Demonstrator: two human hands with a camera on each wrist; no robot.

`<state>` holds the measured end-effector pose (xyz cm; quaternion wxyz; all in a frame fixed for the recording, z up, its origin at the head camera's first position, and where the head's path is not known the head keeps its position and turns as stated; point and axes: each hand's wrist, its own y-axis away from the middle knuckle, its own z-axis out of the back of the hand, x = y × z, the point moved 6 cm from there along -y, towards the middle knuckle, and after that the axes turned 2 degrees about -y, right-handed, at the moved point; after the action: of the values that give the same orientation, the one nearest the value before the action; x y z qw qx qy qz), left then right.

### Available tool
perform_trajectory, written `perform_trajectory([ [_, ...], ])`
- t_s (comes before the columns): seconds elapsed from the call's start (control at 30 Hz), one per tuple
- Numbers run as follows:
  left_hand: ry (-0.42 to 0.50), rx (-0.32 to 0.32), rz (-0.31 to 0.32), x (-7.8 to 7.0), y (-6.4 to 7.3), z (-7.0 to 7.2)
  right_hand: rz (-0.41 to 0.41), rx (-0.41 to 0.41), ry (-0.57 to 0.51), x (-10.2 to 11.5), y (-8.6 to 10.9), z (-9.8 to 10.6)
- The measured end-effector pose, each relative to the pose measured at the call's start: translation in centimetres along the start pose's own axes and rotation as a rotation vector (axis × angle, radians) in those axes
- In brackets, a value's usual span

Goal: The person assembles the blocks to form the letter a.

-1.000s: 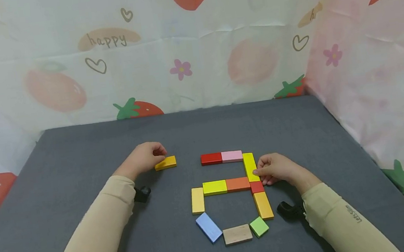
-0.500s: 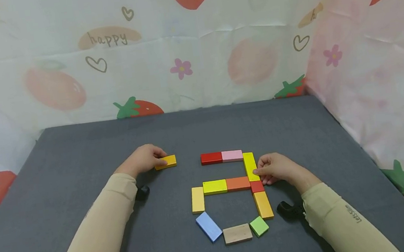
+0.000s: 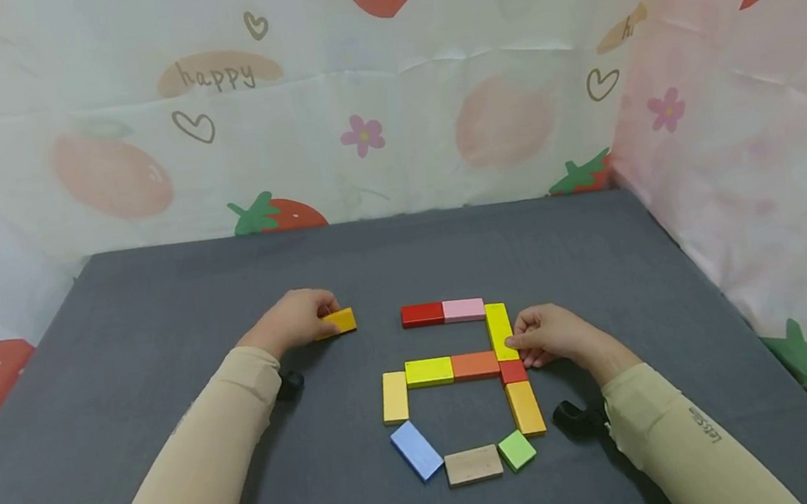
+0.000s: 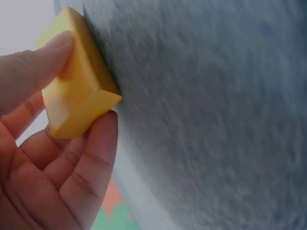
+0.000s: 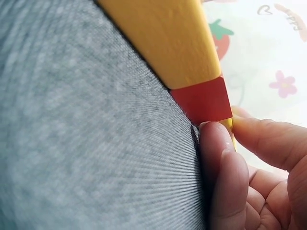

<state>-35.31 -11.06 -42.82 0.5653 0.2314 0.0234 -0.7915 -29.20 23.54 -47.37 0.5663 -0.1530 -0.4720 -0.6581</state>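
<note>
My left hand (image 3: 293, 323) pinches an orange-yellow wooden block (image 3: 343, 321) at the left of the laid blocks. In the left wrist view the thumb lies on the broad face of the block (image 4: 69, 98) and the fingers are behind and under it, close to the grey cloth. My right hand (image 3: 559, 337) holds the upright yellow block (image 3: 499, 324) by its right side, thumb on its top edge and curled fingers against its side. Directly below that block is a small red block (image 3: 513, 371), which the fingertips nearly meet in the right wrist view.
Red (image 3: 422, 315) and pink (image 3: 464, 310) blocks form a top row. Yellow (image 3: 429, 372) and orange (image 3: 475, 366) ones lie mid-row. Below, pale yellow (image 3: 394, 398), blue (image 3: 416, 451), plain wood (image 3: 473, 465), green (image 3: 517, 450) and amber (image 3: 525, 408) blocks form a loop on the grey cloth (image 3: 225, 274).
My left thumb has come down onto the orange-yellow block, and the hand has shifted it slightly right, a bit tilted. The right hand stays at the yellow block.
</note>
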Motion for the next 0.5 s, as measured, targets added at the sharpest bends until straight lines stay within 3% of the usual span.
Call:
perform_trajectory([
  [0.27,-0.047,0.014,-0.049,-3.0,0.1,-0.1,0.007,0.003,0.000,0.0,0.0,0.0],
  [0.5,0.033,0.040,-0.130,-8.0,0.4,-0.6,0.036,0.011,0.001,0.2,0.1,0.0],
])
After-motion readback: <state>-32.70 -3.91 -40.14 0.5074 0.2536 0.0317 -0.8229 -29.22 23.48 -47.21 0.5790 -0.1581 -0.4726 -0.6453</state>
